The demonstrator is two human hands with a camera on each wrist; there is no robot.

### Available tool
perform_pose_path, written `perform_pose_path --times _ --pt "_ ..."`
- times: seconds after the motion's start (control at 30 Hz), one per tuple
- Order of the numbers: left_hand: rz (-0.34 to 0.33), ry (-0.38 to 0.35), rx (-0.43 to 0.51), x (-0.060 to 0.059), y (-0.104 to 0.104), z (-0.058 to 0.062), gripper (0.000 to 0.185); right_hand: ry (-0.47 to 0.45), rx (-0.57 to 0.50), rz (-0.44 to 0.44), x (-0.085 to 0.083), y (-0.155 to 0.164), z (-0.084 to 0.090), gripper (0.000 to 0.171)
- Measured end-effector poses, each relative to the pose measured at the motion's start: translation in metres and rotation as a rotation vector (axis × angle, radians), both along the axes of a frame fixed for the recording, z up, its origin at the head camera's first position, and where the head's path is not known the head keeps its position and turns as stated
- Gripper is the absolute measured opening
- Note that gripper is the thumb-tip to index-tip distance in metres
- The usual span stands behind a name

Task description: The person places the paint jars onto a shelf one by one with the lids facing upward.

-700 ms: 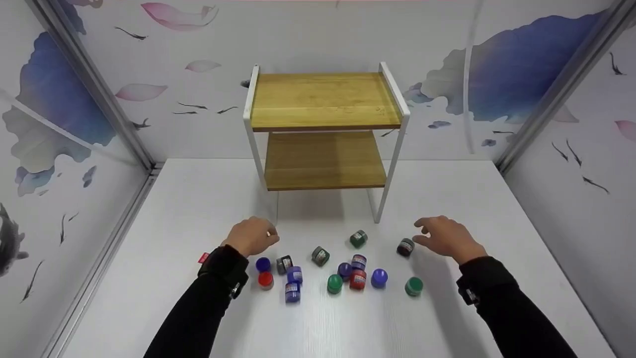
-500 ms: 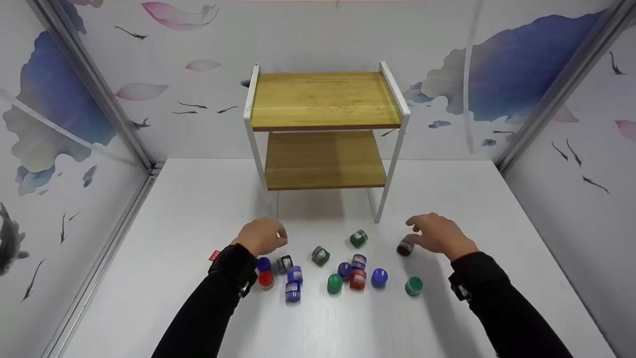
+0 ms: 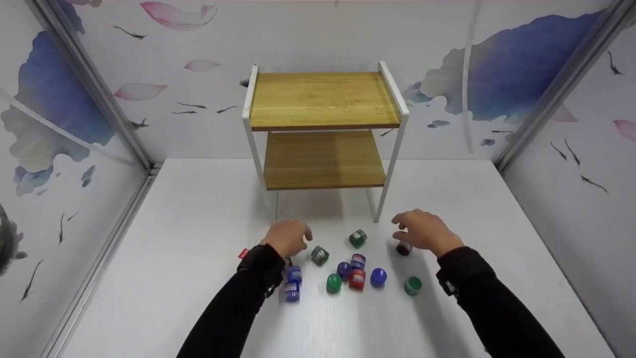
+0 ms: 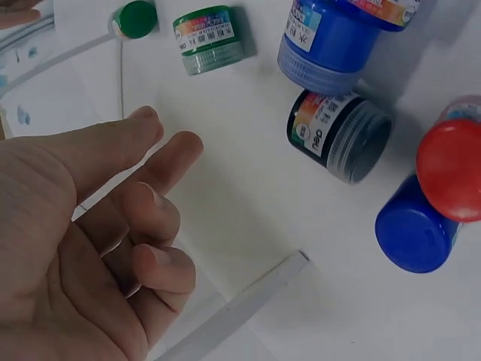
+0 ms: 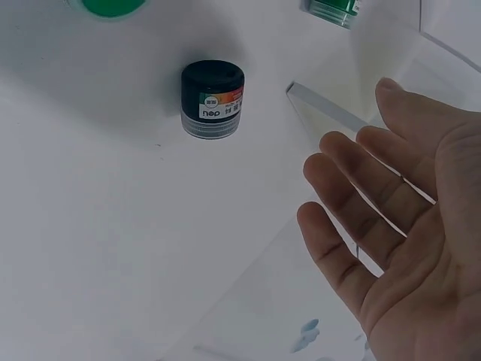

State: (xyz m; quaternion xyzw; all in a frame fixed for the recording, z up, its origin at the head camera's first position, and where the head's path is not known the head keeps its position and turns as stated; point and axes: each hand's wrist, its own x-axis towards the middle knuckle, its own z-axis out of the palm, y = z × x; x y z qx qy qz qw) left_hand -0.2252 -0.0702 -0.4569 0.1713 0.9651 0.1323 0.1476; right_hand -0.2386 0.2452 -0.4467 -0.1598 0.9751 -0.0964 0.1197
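Paint pots, small, scattered on the white worktop [image 3: 198, 209] before the wooden shelf rack [image 3: 323, 129]: black-capped pot [image 5: 213, 99] lies under my right hand [image 3: 422, 231], fingers spread and empty, left hand [image 3: 288, 237] loosely curled, empty; a careless sweep could roll neighbours away.

- A white counter [image 3: 174, 238] fills the floor of the booth.
- Walls [image 3: 497, 74] papered with blue and pink petals and small fish.
- A two-tier wooden shelf [image 3: 323, 99] with white frame stands at the back.
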Motion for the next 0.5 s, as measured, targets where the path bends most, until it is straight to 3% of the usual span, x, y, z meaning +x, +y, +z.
perform_pose_path --times 0.2,0.5 --pt "-0.176 0.223 -0.039 0.005 0.013 -0.017 0.027 -0.005 0.013 0.034 -0.002 -0.005 0.004 0.036" --pt "-0.264 0.272 -0.086 0.008 0.022 -0.034 0.031 -0.033 0.014 0.019 -0.002 -0.008 0.001 0.039"
